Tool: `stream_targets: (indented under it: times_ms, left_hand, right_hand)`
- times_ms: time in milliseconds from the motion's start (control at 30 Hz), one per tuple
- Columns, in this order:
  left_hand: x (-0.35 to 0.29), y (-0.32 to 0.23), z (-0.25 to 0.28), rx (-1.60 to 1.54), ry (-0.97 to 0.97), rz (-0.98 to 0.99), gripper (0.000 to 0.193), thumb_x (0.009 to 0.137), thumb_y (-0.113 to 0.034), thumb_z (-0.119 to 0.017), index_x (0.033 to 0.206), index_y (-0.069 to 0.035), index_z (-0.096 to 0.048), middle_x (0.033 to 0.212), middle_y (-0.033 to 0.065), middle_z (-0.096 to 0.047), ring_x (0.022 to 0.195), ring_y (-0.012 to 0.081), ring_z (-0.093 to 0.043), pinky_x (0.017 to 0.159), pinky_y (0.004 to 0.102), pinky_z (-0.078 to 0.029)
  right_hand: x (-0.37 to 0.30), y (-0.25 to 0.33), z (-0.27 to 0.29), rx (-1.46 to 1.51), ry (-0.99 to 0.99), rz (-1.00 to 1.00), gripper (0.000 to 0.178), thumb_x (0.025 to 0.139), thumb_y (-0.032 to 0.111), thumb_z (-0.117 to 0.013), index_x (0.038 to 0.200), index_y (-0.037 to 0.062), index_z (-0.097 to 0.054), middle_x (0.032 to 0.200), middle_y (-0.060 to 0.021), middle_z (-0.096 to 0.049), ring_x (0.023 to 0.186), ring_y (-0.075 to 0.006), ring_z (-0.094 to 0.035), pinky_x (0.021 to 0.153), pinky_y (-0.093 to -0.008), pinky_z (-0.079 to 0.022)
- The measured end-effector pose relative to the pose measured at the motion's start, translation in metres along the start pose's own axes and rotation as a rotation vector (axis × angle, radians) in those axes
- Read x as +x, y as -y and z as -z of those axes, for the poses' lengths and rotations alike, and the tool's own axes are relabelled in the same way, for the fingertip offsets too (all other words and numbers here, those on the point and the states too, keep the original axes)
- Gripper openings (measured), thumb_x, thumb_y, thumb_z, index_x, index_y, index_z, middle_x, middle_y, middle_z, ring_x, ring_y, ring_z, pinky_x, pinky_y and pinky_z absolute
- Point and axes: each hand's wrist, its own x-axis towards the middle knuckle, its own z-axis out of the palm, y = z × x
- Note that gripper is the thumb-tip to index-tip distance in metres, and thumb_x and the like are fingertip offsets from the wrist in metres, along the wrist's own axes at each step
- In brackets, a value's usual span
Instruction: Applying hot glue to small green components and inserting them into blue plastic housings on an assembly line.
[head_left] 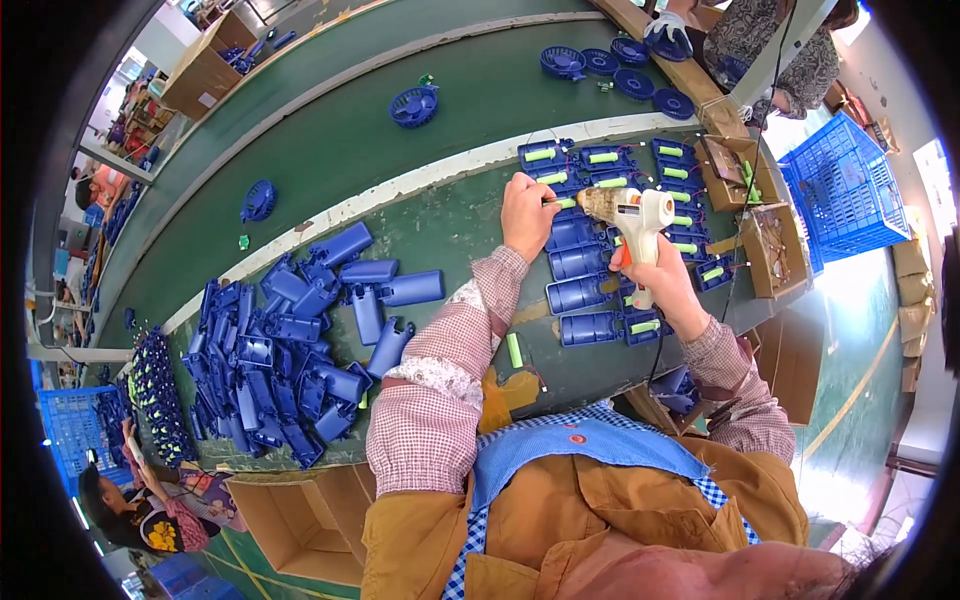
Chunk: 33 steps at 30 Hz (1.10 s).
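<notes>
My right hand [660, 272] is wrapped round the grip of a white hot glue gun [652, 212], a finger at its orange trigger. The gun's dirty brown nozzle points left. Close to the nozzle, my left hand [525, 215] pinches a light-green cylindrical battery [565, 203] over a blue plastic housing [570, 234]. Around both hands lie rows of such housings, many holding a green battery [603, 158] with thin wires. Several housings nearest me, below the left hand, show no battery. One loose battery [514, 350] with wires rests on the bench by my left forearm.
A heap of blue plastic shells [290, 340] covers the bench's left part. Beyond a pale ledge, round blue fan grilles [413, 107] lie on the green conveyor [340, 150]. Cardboard boxes [775, 250] and a blue crate [850, 185] stand at right. Other people work nearby.
</notes>
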Motion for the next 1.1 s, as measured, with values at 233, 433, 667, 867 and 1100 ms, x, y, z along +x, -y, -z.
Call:
stream_targets:
  times_ms: [233, 433, 667, 867, 1100]
  left_hand:
    - [0.003, -0.004, 0.001, 0.001, 0.026, 0.012, 0.017, 0.063, -0.005, -0.077, 0.071, -0.005, -0.063, 0.086, 0.0088, -0.049, 0.089, 0.0277, -0.051, 0.078, 0.0374, -0.044]
    - [0.003, -0.005, 0.009, -0.006, 0.059, 0.026, 0.031, 0.063, -0.005, -0.077, 0.089, -0.007, -0.059, 0.092, 0.011, -0.05, 0.093, 0.0317, -0.052, 0.081, 0.0403, -0.044]
    - [-0.005, -0.006, 0.049, -0.009, 0.105, 0.014, 0.024, 0.066, -0.001, -0.07, 0.083, -0.005, -0.055, 0.084, 0.0111, -0.052, 0.084, 0.0298, -0.054, 0.075, 0.0386, -0.045]
    - [-0.04, -0.03, 0.11, -0.011, 0.503, -0.069, 0.013, 0.069, 0.002, -0.063, 0.079, -0.004, -0.058, 0.08, 0.0109, -0.056, 0.083, 0.0298, -0.056, 0.073, 0.0389, -0.046]
    - [-0.102, -0.051, 0.138, 0.202, 0.871, -0.416, 0.024, 0.067, -0.002, -0.063, 0.089, -0.011, -0.064, 0.1, 0.0078, -0.053, 0.095, 0.0275, -0.051, 0.083, 0.0368, -0.046]
  right_hand:
    - [0.008, -0.006, 0.002, 0.005, -0.039, -0.025, 0.034, 0.071, 0.001, -0.055, 0.105, -0.001, -0.051, 0.085, -0.0058, -0.06, 0.077, -0.0137, -0.059, 0.071, -0.0268, -0.047]
    - [-0.003, 0.001, 0.001, 0.023, -0.045, -0.054, 0.035, 0.071, 0.004, -0.057, 0.105, -0.0011, -0.052, 0.083, -0.0051, -0.059, 0.074, -0.0123, -0.057, 0.068, -0.0261, -0.046]
    - [-0.009, -0.002, 0.002, 0.005, -0.034, -0.07, 0.037, 0.07, 0.003, -0.055, 0.106, -0.0012, -0.05, 0.082, -0.0048, -0.058, 0.075, -0.0132, -0.057, 0.065, -0.0248, -0.044]
    - [-0.008, 0.005, 0.001, -0.01, 0.014, -0.051, 0.03, 0.072, 0.002, -0.054, 0.102, -0.0011, -0.055, 0.096, -0.0071, -0.063, 0.091, -0.0155, -0.059, 0.085, -0.0298, -0.048]
    - [0.001, -0.006, -0.003, 0.021, 0.059, 0.012, 0.034, 0.075, 0.004, -0.055, 0.108, -0.0022, -0.054, 0.101, -0.0086, -0.062, 0.095, -0.0158, -0.059, 0.083, -0.0289, -0.049]
